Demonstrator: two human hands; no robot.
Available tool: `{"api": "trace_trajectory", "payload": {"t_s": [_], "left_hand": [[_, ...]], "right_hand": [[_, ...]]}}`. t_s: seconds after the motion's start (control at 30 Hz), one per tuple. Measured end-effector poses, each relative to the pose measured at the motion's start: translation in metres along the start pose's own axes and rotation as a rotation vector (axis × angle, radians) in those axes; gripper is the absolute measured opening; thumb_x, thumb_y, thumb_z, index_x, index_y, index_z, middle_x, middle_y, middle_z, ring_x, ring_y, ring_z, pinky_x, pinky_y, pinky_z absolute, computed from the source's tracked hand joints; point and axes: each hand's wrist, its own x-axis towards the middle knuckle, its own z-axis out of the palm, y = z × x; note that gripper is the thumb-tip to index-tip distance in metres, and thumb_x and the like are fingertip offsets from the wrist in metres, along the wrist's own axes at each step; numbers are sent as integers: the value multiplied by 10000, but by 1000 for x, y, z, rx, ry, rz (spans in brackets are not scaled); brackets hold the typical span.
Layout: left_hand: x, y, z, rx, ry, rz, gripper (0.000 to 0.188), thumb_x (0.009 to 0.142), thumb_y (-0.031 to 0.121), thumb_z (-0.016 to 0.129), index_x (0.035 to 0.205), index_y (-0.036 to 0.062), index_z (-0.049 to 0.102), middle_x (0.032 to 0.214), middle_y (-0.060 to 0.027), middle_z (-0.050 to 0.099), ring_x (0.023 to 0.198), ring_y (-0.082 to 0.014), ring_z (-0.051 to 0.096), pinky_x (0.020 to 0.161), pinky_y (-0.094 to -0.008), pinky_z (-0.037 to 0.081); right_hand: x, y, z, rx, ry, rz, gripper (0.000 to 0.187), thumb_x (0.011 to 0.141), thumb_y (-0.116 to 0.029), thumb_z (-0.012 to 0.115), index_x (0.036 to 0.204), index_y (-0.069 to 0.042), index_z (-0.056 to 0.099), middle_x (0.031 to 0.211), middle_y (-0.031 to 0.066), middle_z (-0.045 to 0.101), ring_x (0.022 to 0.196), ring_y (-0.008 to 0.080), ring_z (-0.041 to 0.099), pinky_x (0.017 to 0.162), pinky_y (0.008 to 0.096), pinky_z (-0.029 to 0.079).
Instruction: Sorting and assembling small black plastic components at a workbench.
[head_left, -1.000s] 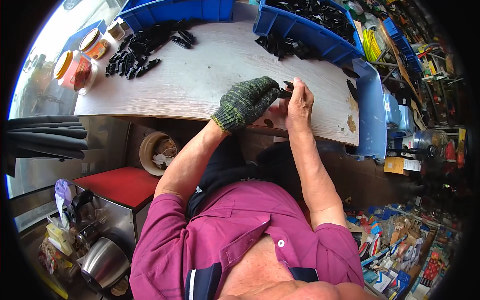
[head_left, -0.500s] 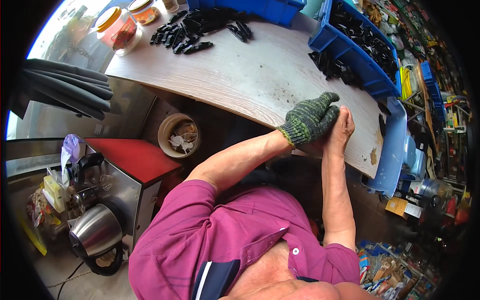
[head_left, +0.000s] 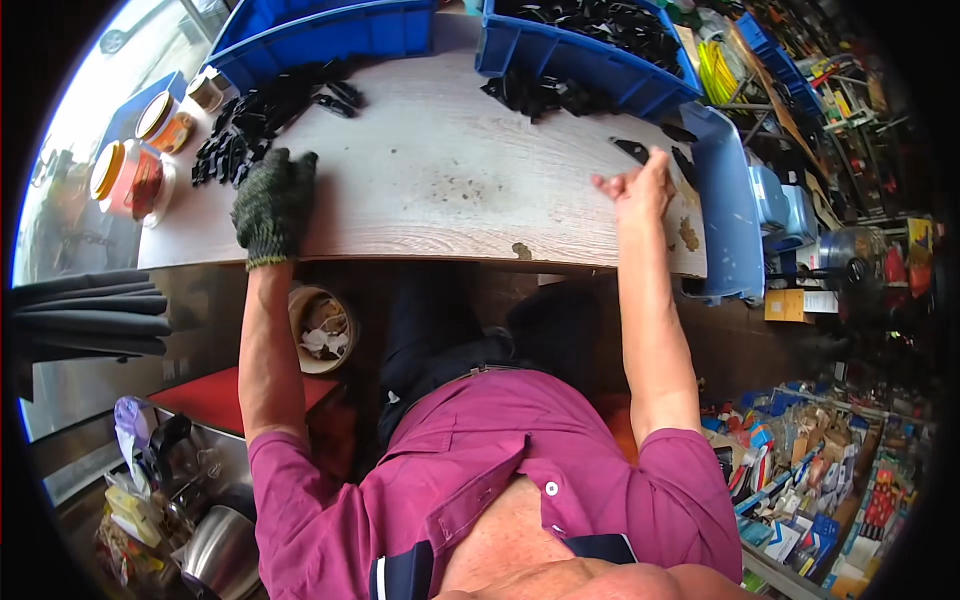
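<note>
My left hand [head_left: 272, 212], in a dark green knit glove, is over the table's left part, beside a pile of small black plastic pieces [head_left: 262, 108]. Its fingers are curled down, hiding the tips and whatever may be in them. Across the table, my bare right hand [head_left: 638, 190] hangs at the right side with thumb and forefinger apart. One black piece [head_left: 630, 150] lies right by its forefinger; whether they touch, I cannot tell. Two more dark pieces, one of them a black piece [head_left: 684, 164], are near the table's right edge.
A blue crate [head_left: 590, 82] full of black pieces stands at the back right, with a heap [head_left: 540, 96] before it. Another blue crate [head_left: 325, 38] is back left. Lidded jars [head_left: 128, 178] stand at the left; a pale blue bin [head_left: 728, 200] adjoins the table's right edge.
My hands were together at the table's right side and have parted. The gloved left hand has swung far left to the pile; the right stays at the right, its forefinger and thumb now spread.
</note>
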Motion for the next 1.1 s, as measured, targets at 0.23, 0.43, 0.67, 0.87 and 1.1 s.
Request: {"api": "trace_trajectory", "payload": {"t_s": [0.23,0.43,0.67,0.87,1.1], "left_hand": [[-29,69,5,-134,-47,435,275,891,220,639,1152,146,679,924,-148,662,888,-370,619,746,-508,509],[-28,118,16,-351,-19,552,328,867,132,620,1187,183,666,934,-117,666,897,-353,626,787,-471,518],[-26,129,16,-359,-68,547,252,888,169,641,1138,138,658,956,-121,670,895,-358,631,758,-475,523],[-26,127,19,-365,-30,509,211,907,205,655,1103,129,675,929,-119,670,867,-349,638,744,-464,523],[-25,127,19,-377,-32,501,206,913,210,660,1097,119,679,919,-123,670,861,-350,639,737,-462,522]], "right_hand": [[63,-33,-35,-108,347,-120,309,910,-326,661,936,-36,558,575,55,390,493,202,486,577,506,626],[57,-22,-2,-376,-43,-84,244,856,-215,753,989,-46,638,647,45,489,430,139,457,457,382,588],[62,-18,28,-831,-122,-338,505,792,-161,777,1273,-79,649,694,77,616,444,119,484,393,303,498],[62,-16,41,-1103,-145,-484,431,792,-260,772,1182,-86,715,719,87,664,480,155,574,388,308,491],[57,-20,38,-1102,-119,-461,357,807,-313,742,999,-13,717,712,83,653,500,168,593,398,314,506]]}}
